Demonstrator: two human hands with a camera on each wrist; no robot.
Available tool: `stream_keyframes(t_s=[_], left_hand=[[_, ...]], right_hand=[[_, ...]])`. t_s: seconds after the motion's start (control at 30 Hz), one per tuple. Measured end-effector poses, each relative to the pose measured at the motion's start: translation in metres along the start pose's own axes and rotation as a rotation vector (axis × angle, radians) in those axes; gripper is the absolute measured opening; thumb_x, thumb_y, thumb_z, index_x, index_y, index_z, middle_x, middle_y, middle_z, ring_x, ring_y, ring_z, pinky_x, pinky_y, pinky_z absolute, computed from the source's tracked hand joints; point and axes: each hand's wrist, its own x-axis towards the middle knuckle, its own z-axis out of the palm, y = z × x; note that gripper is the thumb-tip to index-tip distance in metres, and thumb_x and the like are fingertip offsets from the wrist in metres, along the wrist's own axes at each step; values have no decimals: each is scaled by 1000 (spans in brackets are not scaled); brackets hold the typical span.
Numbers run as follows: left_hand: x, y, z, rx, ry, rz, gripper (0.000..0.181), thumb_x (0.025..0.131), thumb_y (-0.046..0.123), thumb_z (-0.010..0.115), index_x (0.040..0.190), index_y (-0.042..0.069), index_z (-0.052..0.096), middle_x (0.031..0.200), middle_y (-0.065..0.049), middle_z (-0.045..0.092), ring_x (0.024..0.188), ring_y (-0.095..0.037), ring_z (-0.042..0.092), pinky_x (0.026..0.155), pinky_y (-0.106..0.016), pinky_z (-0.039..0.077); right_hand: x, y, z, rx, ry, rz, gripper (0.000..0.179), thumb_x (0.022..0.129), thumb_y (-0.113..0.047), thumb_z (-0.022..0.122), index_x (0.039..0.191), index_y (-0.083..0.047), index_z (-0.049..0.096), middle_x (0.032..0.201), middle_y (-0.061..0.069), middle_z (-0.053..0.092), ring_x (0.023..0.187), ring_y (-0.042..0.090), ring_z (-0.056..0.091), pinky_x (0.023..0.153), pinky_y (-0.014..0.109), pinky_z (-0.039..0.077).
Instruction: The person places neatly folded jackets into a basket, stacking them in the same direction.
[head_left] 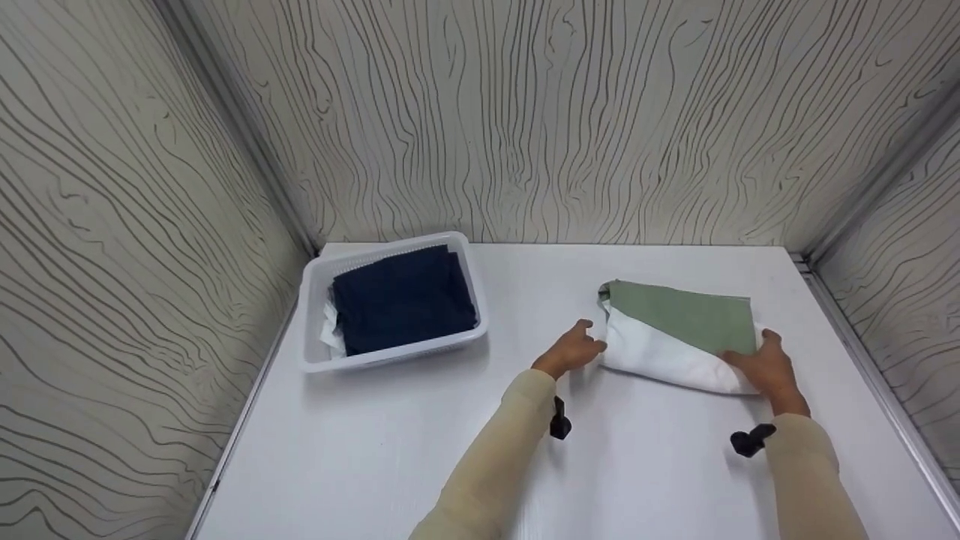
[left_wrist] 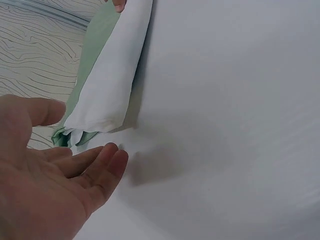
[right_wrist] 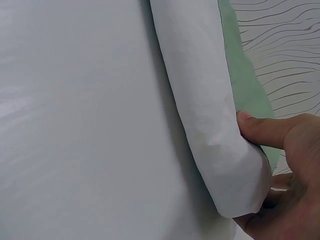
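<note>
A folded cloth (head_left: pixel 679 311), green with a white layer turned over its near side, lies on the right half of the table. My right hand (head_left: pixel 766 369) grips its right end. In the right wrist view the thumb (right_wrist: pixel 260 130) presses on top at the edge of the white layer, while the other fingers go under the end, partly hidden. Just off the cloth's left end is my left hand (head_left: pixel 574 351), its fingers loosely bent and holding nothing. The left wrist view shows bunched green fabric (left_wrist: pixel 61 137) at that end, near the left fingertips (left_wrist: pixel 117 157).
A white plastic basket (head_left: pixel 395 355) stands at the back left of the white table (head_left: pixel 397 450). Inside are a folded dark navy cloth (head_left: pixel 405 300) and some white fabric (head_left: pixel 330 330). Wood-grain patterned walls (head_left: pixel 525 120) enclose the back and both sides.
</note>
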Motion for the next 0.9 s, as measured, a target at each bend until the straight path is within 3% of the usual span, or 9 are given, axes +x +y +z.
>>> stream_keyframes(t_s=[0.27, 0.5, 0.77, 0.9], left_hand=[[3, -5, -1, -45, 14, -22, 61, 105, 30, 61, 161, 13, 42, 157, -16, 56, 146, -31, 54, 122, -48, 43], [0, -8, -8, -41, 63, -14, 65, 104, 29, 59, 163, 12, 38, 158, -16, 54, 148, -31, 52, 122, -48, 42], [0, -14, -12, -203, 53, 15, 68, 101, 25, 66, 163, 16, 39, 162, -19, 48, 150, -35, 48, 121, -53, 43], [1, -16, -13, -283, 53, 6, 67, 101, 24, 67, 163, 21, 38, 164, -21, 45, 151, -39, 47, 119, -60, 44]], right_hand=[[5, 0, 8, 24, -70, -3, 113, 104, -39, 64, 162, 11, -19, 166, 46, -5, 155, 66, 4, 127, 73, 15], [6, -6, 23, 69, -107, -64, 113, 103, -35, 68, 162, 13, -17, 167, 46, 0, 156, 64, 7, 128, 70, 15], [3, -9, 31, 147, -119, -30, 107, 103, -36, 67, 163, 14, -6, 170, 42, 6, 158, 60, 13, 129, 67, 19], [1, -13, 35, 150, -157, -29, 100, 104, -39, 66, 162, 18, 7, 168, 42, 17, 157, 57, 22, 128, 66, 23]])
